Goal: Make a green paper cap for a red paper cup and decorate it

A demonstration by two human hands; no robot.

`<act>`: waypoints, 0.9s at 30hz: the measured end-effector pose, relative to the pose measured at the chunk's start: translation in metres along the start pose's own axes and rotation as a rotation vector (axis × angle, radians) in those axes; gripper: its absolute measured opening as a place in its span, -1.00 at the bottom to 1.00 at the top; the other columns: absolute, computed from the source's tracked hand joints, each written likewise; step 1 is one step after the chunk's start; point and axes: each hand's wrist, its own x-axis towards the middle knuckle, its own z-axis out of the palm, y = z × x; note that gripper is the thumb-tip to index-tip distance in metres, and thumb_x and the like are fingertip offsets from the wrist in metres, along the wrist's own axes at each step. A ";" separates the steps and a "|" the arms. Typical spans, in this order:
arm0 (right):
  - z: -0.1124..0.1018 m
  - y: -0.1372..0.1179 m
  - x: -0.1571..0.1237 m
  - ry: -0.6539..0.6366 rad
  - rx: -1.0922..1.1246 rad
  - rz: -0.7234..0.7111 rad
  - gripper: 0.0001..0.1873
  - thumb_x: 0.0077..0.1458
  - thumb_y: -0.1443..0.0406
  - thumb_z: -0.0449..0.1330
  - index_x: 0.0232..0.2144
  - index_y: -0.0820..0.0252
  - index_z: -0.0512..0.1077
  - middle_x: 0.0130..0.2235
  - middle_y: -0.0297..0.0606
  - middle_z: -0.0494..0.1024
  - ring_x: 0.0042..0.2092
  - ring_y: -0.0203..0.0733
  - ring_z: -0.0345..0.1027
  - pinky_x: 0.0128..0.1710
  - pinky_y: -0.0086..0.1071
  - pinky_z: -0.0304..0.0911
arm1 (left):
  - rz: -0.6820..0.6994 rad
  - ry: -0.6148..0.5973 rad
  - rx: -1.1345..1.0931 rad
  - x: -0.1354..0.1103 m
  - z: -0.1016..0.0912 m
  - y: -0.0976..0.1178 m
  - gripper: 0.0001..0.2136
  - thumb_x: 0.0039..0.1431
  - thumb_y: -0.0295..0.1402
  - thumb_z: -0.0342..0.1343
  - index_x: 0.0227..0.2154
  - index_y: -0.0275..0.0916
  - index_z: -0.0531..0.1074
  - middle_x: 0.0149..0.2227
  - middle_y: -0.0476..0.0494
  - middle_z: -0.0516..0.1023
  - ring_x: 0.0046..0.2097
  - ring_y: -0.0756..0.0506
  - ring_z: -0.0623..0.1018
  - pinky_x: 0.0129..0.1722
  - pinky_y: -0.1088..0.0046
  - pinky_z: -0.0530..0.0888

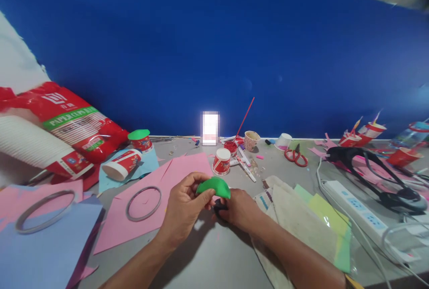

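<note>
My left hand [184, 201] pinches a curved piece of green paper [216, 186] between thumb and fingers, a little above the grey table. Close beside it, my right hand [241, 208] is closed on scissors with black handles [220, 208]; their blades are hidden behind the hands and the paper. Just beyond both hands stands an upside-down red paper cup [221, 163]. To the left, a grey ring [128, 204] lies on a large pink sheet [117, 235]. A grey cloth [296, 217] is under and beside my right forearm.
At left lie a stack of white cups [30, 141] and a red paper-cup bag [83, 119]. A cup with a green top [139, 139] stands near a tipped cup [122, 165]. Red-handled scissors [296, 157], a power strip [358, 210] and a black strapped headset [378, 181] are at right.
</note>
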 end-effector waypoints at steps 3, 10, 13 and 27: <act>-0.007 0.004 0.002 -0.046 0.115 -0.015 -0.83 -0.09 0.35 0.39 -0.40 0.15 0.48 -0.50 -0.47 0.43 -0.47 -0.32 0.23 -0.46 -0.42 -0.11 | -0.019 0.007 -0.003 0.002 0.000 -0.002 -0.74 -0.08 -0.26 0.40 -0.35 -0.23 0.49 -0.58 0.02 0.52 -0.54 -0.03 0.50 -0.50 0.46 0.48; -0.019 0.001 0.000 0.073 0.652 -0.106 -0.58 -0.09 0.41 0.28 -0.11 0.13 0.42 -0.22 -0.38 0.57 -0.46 -0.38 0.27 -0.46 -0.49 0.09 | -0.053 0.065 0.035 0.003 -0.002 0.000 -0.70 -0.14 -0.22 0.44 -0.43 -0.21 0.47 -0.55 0.02 0.53 -0.55 -0.03 0.51 -0.51 0.43 0.49; -0.018 -0.001 0.000 0.233 0.896 -0.172 -0.50 -0.09 0.33 0.33 -0.04 0.11 0.37 -0.10 -0.29 0.55 -0.44 -0.38 0.30 -0.45 -0.48 0.18 | -0.050 0.078 0.057 0.004 -0.003 0.000 -0.71 -0.12 -0.21 0.43 -0.48 -0.21 0.44 -0.57 0.02 0.53 -0.54 -0.02 0.50 -0.52 0.48 0.45; -0.005 -0.009 -0.005 0.498 0.754 -0.134 -0.76 0.01 0.26 0.29 -0.58 0.14 0.31 -0.55 -0.45 0.38 -0.50 -0.35 0.21 -0.46 -0.44 0.13 | -0.110 0.066 0.034 0.004 0.001 -0.009 -0.72 -0.17 -0.25 0.43 -0.55 -0.21 0.41 -0.59 -0.01 0.55 -0.51 -0.03 0.50 -0.49 0.48 0.44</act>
